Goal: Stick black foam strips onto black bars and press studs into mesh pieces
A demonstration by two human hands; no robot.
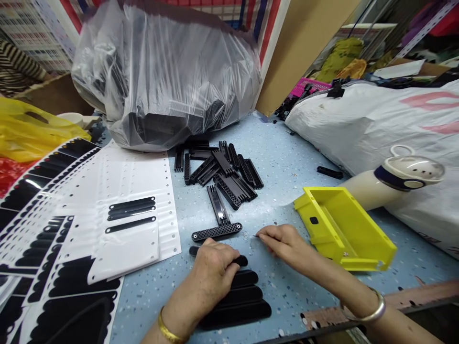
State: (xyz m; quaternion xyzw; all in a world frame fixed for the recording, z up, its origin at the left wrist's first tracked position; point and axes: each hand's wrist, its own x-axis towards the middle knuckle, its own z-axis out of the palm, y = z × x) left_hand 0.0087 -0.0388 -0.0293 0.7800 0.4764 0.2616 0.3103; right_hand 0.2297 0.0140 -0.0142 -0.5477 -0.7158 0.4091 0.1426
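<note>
My left hand (211,270) closes over a black oblong bar with rounded ends (242,261), whose two ends stick out either side of the fingers. Below it, partly under the hand, lie several similar smooth black bars (247,293) side by side. My right hand (285,243) is closed in a pinch on a thin dark pointed piece (256,235), too small to name. Just beyond the left hand, a black bar with a mesh-patterned face (217,231) lies crosswise, touching or nearly touching a ribbed black piece (218,205).
Several black plastic pieces (222,165) lie heaped farther back, before a large plastic-wrapped bundle (172,71). At right stand a yellow bin (322,229) and a tilted bottle (376,186) against a white sack (344,124). White sheets with black strips (132,258) spread leftward.
</note>
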